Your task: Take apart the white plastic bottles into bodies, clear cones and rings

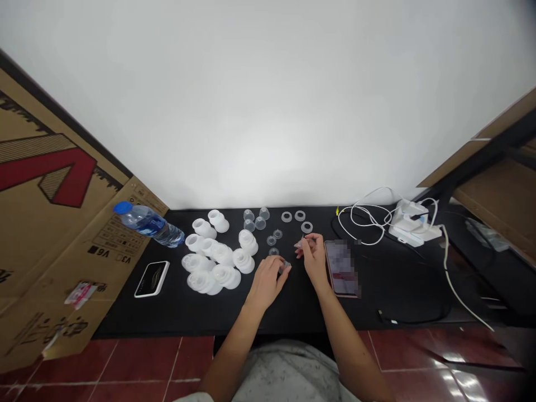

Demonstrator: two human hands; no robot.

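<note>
My left hand (266, 279) rests low over the black table, thumb and fingers closed round a small clear plastic piece (285, 264). To its right, my right hand (313, 255) is raised a little with the fingers pinched together. A small pale bit shows at its fingertips, too blurred to name. Just beyond my left hand lie several small clear discs (272, 240) with raised centres. Farther back sit several clear dome caps (260, 223) and three frosted rings (307, 227). A cluster of white plastic bottle-top-like parts (221, 254), some with clear domes on them, stands to the left.
A water bottle (151, 222) leans at the far left by a cardboard box (62, 223). Below it lies a white-framed device (152, 278). A phone (342, 268) lies beside my right hand. A white power strip (412, 222) and loose cables (368, 209) occupy the right side.
</note>
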